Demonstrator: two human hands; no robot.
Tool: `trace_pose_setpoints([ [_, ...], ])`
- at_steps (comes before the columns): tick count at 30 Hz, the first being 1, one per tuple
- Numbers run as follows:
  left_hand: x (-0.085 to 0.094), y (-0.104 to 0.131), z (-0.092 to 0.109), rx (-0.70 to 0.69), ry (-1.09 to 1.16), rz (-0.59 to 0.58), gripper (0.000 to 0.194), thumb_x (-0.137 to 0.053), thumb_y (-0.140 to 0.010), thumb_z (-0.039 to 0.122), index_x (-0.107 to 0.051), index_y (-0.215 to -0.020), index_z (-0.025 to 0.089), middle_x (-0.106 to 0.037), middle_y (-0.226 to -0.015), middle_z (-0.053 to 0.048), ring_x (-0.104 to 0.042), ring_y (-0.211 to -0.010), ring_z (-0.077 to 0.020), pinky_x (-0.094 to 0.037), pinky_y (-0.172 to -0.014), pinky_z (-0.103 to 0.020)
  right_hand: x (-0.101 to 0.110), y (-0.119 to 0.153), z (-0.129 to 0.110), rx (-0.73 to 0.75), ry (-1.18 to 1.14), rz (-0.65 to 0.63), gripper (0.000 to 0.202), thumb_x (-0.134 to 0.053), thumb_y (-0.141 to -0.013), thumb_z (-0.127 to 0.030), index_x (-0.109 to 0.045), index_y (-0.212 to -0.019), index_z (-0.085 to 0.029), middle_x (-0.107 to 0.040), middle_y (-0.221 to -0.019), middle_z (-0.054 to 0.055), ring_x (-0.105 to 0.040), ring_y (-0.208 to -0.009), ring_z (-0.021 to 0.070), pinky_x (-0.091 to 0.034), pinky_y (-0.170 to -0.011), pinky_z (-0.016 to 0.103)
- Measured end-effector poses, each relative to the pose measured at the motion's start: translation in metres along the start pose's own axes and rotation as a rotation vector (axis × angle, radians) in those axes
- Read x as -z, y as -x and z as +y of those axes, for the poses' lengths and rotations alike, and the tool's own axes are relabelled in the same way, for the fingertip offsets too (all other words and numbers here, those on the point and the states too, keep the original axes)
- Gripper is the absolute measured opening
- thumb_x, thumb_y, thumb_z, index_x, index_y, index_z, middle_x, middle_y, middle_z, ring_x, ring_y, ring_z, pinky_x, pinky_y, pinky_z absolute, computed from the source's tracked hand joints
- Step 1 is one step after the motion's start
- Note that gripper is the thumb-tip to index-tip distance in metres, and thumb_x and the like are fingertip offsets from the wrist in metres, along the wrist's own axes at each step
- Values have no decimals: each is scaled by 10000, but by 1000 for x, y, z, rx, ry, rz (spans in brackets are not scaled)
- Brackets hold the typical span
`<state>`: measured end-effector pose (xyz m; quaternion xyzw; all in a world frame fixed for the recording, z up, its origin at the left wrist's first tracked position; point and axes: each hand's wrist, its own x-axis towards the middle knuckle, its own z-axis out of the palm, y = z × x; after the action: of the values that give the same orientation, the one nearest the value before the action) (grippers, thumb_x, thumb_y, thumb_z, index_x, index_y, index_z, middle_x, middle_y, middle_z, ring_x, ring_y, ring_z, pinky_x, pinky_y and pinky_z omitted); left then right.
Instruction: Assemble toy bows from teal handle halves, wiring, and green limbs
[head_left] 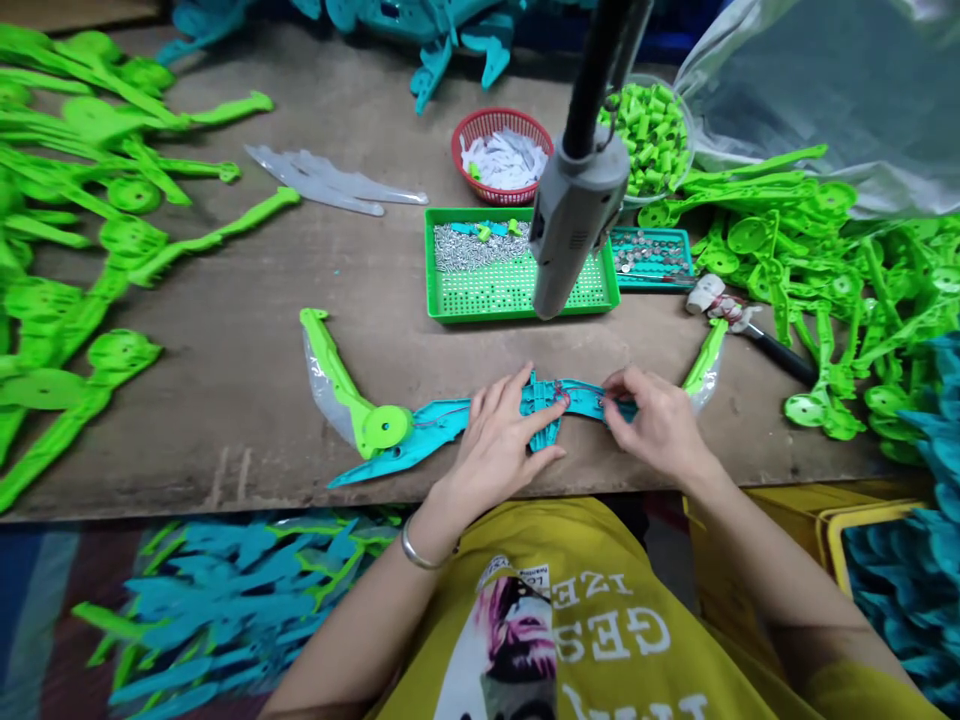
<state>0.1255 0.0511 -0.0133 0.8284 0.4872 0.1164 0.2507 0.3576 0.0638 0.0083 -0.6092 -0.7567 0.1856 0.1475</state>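
A curved blue plastic piece (442,425) lies near the table's front edge, with thin red wire along its inside. A green arm (337,375) with a round disc and a clear blade is joined at its left end. Another green arm (706,360) with a clear blade extends at the right end. My left hand (502,435) rests over the middle of the blue piece, fingers spread. My right hand (649,415) is closed at the right part of the blue piece, thumb and forefinger near the wire; what they pinch is too small to make out.
A green tray (517,315) of screws sits ahead, under a hanging grey tool (574,220). Behind are a red basket (502,190) and a tub of green caps (652,135). Green parts pile on both sides; a hammer (776,350) lies right.
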Motion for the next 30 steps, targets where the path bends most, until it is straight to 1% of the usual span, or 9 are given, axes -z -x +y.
trace_pose_setpoints([
  [3, 1, 0, 1, 4, -4, -4, 559, -763, -838, 408, -621, -1375, 346, -349, -1597, -169, -401, -1392, -400, -390, -1080, -603, -3, -2, 0, -24, 52, 9, 146, -538, -851, -200, -664, -924, -189, -731, -776, 45, -704, -727, 198, -496, -708, 292],
  [6, 0, 0, 0, 8, -3, -3, 554, -758, -842, 412, -621, -1375, 353, -349, -1596, -174, -407, -1388, -409, -393, -1073, -610, 1, -5, 2, -44, 45, -39, 146, -560, -823, -190, -692, -884, -196, -742, -747, 33, -710, -694, 190, -493, -691, 280],
  [9, -1, 0, 0, 4, -6, 5, 561, -753, -844, 421, -610, -1384, 363, -353, -1596, -160, -407, -1385, -409, -392, -1073, -612, 6, -9, 4, -46, 58, -88, 176, -563, -813, -176, -731, -863, -197, -762, -778, 43, -718, -721, 200, -503, -709, 293],
  [13, -3, 1, -1, -7, -20, 11, 577, -733, -861, 425, -582, -1414, 360, -343, -1601, -169, -404, -1386, -416, -387, -1070, -614, 10, -13, 8, -25, 35, -139, 227, -559, -809, -155, -769, -878, -203, -784, -874, 52, -724, -800, 207, -522, -759, 309],
  [18, -4, 1, -1, -6, -27, 19, 574, -725, -868, 424, -574, -1419, 367, -339, -1608, -159, -408, -1377, -413, -384, -1065, -614, 14, -11, 16, 56, 57, -189, 247, -552, -834, -145, -787, -903, -176, -769, -880, 82, -681, -856, 240, -514, -820, 368],
  [21, -4, 1, -1, -3, -32, 15, 583, -728, -866, 423, -567, -1424, 370, -329, -1611, -161, -406, -1380, -408, -386, -1065, -607, 16, -6, 19, 126, 77, -174, 261, -540, -872, -151, -788, -951, -164, -738, -881, 92, -635, -868, 247, -491, -840, 396],
  [23, -4, 1, -1, -5, -31, 14, 585, -729, -866, 421, -566, -1426, 368, -324, -1612, -169, -404, -1383, -412, -387, -1064, -606, 16, -3, 22, 152, 58, -150, 256, -542, -890, -164, -785, -971, -162, -724, -893, 92, -617, -860, 242, -482, -823, 395],
  [26, -3, 1, 0, -6, -22, 14, 575, -724, -871, 415, -572, -1423, 362, -327, -1614, -171, -408, -1382, -415, -386, -1065, -609, 15, 3, 24, 155, 22, -99, 247, -550, -900, -173, -776, -997, -171, -709, -889, 87, -601, -845, 233, -472, -788, 381],
  [30, -2, 0, 0, 3, -13, 13, 567, -724, -870, 412, -578, -1416, 365, -335, -1620, -149, -406, -1386, -410, -383, -1073, -617, 15, 11, 25, 149, 9, -30, 236, -553, -891, -155, -756, -1006, -191, -704, -900, 78, -595, -857, 229, -453, -791, 381],
])
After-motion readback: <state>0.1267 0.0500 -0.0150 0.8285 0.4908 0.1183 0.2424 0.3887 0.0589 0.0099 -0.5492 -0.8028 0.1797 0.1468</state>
